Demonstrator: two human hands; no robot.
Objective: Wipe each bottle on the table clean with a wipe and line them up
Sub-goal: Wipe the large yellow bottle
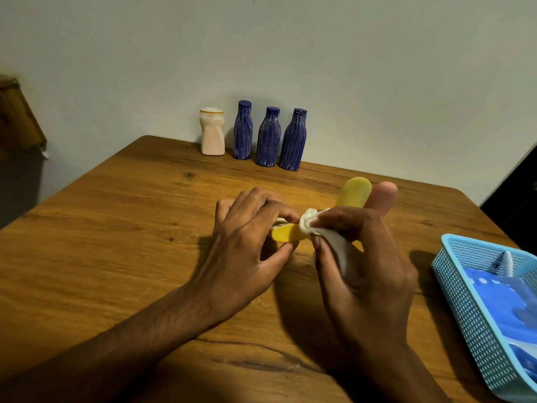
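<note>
Now left hand (244, 242) pinching yellow bottle (287, 232), right hand (366, 257) (wipe (309, 221) bunched) rubbing it

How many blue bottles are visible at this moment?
3, upright side by side at the table's far edge by the wall: left, middle, right, beside a white bottle. None seems hidden.

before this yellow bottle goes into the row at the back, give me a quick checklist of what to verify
1. Left hand holds the yellow bottle: ok.
2. Right hand grips the wipe against it: ok.
3. Whole bottle wiped: cannot tell, the hands hide much of it.
4. Row upright at the wall, white bottle and three blue bottles: ok.
5. Free table to the right of the row: ok.
6. Pink bottle wiped: cannot tell.
</note>
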